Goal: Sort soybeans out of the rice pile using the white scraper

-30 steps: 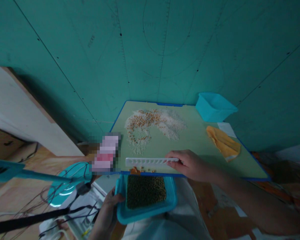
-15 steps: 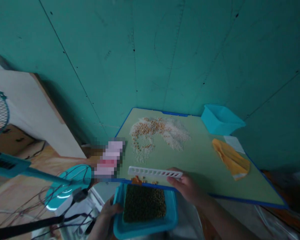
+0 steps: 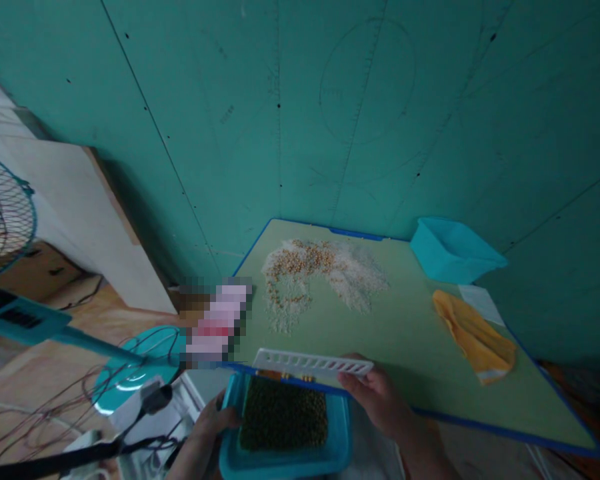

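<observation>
Two hands in view, and you have both on something. What is your right hand [image 3: 375, 400] doing?

You have it closed on the right end of a white slotted plastic strip [image 3: 310, 363]. The strip's long axis runs almost level across the view, with its free end reaching left, away from that hand.

And your left hand [image 3: 210, 427]?

It is clasped around the left side of a teal tray [image 3: 285, 463], which is heaped with dark green beans [image 3: 283, 413]. The tray sits just below the near blue edge of a pale green board [image 3: 405, 353].

Which hand is nearer the strip, and where does the strip lie?

Your right hand is the nearer, since it holds the strip. The strip lies along that blue edge, above the tray's far rim, with a few orange grains [image 3: 280, 375] beneath it. I cannot tell whether it touches the rim.

What lies beyond it?

A spread of white and yellow grains [image 3: 320, 273] on the board, with a teal bin [image 3: 455, 250] and a yellow cloth [image 3: 473, 337] off to your right.
</observation>
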The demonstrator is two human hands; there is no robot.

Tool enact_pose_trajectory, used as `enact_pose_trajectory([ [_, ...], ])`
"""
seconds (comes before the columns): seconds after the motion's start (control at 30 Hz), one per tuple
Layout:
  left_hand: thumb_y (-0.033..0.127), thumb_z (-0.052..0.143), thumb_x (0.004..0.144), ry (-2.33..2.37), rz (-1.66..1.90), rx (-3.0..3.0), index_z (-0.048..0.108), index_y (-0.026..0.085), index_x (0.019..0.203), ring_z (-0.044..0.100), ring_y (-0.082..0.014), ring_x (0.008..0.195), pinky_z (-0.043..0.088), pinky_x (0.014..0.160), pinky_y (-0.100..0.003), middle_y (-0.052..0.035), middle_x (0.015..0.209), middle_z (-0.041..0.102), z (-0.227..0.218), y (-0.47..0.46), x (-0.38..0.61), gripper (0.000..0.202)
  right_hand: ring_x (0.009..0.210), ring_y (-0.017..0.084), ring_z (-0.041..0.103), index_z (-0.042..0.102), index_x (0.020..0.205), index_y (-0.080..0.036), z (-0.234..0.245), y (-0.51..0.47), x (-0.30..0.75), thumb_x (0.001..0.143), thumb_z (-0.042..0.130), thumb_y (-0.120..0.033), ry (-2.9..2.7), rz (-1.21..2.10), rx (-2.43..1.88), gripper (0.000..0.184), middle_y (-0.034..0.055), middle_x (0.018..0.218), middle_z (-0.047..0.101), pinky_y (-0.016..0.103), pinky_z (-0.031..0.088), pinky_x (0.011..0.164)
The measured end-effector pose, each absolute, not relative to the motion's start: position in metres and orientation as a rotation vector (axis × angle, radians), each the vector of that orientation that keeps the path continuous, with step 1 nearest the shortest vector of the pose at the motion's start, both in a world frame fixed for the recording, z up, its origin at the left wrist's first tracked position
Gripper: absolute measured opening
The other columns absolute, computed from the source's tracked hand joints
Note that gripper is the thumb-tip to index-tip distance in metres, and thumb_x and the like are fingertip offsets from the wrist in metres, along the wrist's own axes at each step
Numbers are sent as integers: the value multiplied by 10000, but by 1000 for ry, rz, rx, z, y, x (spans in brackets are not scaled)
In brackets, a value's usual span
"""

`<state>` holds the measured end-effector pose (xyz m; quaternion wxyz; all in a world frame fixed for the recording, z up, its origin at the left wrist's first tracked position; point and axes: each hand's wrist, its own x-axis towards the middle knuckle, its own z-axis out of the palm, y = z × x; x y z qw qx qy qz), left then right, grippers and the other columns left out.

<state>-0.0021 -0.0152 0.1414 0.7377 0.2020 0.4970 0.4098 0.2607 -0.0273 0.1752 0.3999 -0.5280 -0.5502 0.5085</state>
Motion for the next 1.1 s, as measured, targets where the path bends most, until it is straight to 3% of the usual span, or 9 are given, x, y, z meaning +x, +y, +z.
enact_pose_trajectory([
  [0.3,47,592,502,1066,875,450,690,160,779,673,-268,611,519,573,-367,-28,592,721,136,-16,-1,315,851,230,635,653,869,-165,170,-29,261,762,569,-505,-1227,1356,-1271,367,82,857,691,389,473,828],
  [0.43,54,602,491,1065,873,425,689,158,871,662,-265,566,507,533,-359,-28,585,717,124,-11,0,403,972,246,621,620,980,-171,160,-27,260,762,587,-474,-917,1144,-1290,374,103,996,685,407,448,893],
  [0.57,-25,589,351,1141,797,409,710,121,727,611,-252,450,465,441,-309,9,379,620,118,-7,2,421,1063,242,583,516,1183,-214,154,-19,267,822,514,-428,-802,900,-1285,419,90,1155,624,418,477,875],
  [0.67,33,587,482,1060,887,432,697,162,839,660,-254,623,499,545,-317,-4,587,711,128,-13,8,396,1097,224,562,432,1273,-255,156,-16,271,869,437,-369,-820,819,-1253,420,66,1209,588,427,482,878],
  [0.73,38,580,505,1069,904,427,691,159,832,667,-260,660,509,566,-330,-19,657,729,137,-18,11,366,1084,219,570,457,1243,-258,157,-19,270,864,451,-343,-847,792,-1245,389,62,1178,607,422,477,888],
  [0.9,36,589,495,1055,891,415,691,166,816,671,-293,765,528,624,-363,-36,729,746,136,-22,10,361,1002,184,609,540,1035,-268,169,-43,256,858,442,-194,-1369,767,-1203,215,47,1067,655,327,500,841],
  [1.03,58,666,460,1099,967,417,696,198,662,644,-310,897,513,759,-367,-12,729,759,116,-21,0,248,1102,145,541,440,1147,-252,186,-47,249,744,413,-14,-2020,589,-899,469,68,1164,603,294,446,914],
  [1.1,150,751,430,1079,980,392,692,215,613,627,-338,933,508,788,-390,-14,697,759,107,-22,-6,203,1130,142,516,438,1151,-222,190,-42,248,700,393,4,-2158,518,-906,506,82,1163,603,314,413,952],
])
